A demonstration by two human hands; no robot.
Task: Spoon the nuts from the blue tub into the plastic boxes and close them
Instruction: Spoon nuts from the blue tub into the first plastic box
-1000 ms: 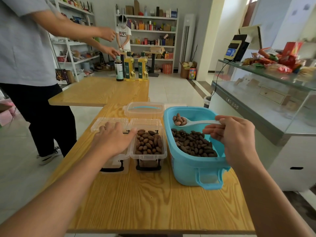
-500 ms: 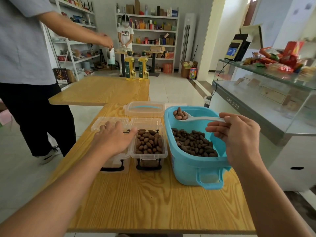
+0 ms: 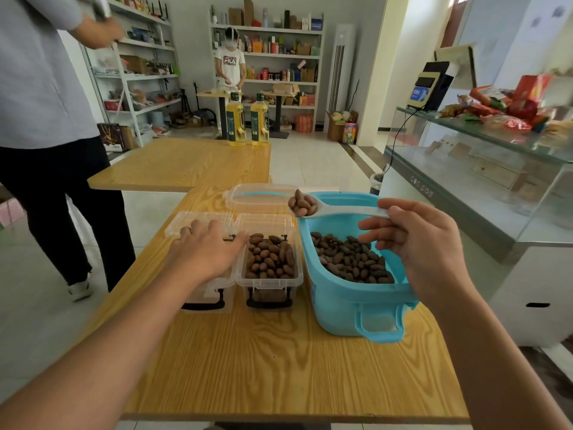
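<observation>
Nuts (image 3: pixel 352 259) lie heaped in the blue tub (image 3: pixel 369 308), directly below our right hand (image 3: pixel 424 243). That hand pinches the handle end of a white spoon (image 3: pixel 328 209) between thumb and curled fingers; the bowl of the spoon, out beyond the fingertips and to their left, carries a small pile of nuts and sits level over the tub's far left rim.

Just left of the tub, between our two hands, stands the filled box (image 3: pixel 269 268), clear plastic, lid hinged back, nuts nearly to the rim. It looks to be touching the tub's wall, though the angle makes that hard to confirm.

Our left hand (image 3: pixel 207 249) rests flat, fingers spread and straight, on top of the second box (image 3: pixel 210 293), which stands right against the filled one. The hand covers most of its opening, so we cannot tell its contents. Both boxes have black latches on the near side.

Past the left hand's fingertips a clear lid (image 3: pixel 260 197) lies on the wooden table (image 3: pixel 279 367).

Farther out: a second table (image 3: pixel 186 164) with two oil bottles (image 3: pixel 248 122), a person in a grey shirt (image 3: pixel 40 88) standing well off to our left, another person (image 3: pixel 230 63) by the back shelves (image 3: pixel 279 51), and a glass counter (image 3: pixel 483 169) to the right of our right hand.
</observation>
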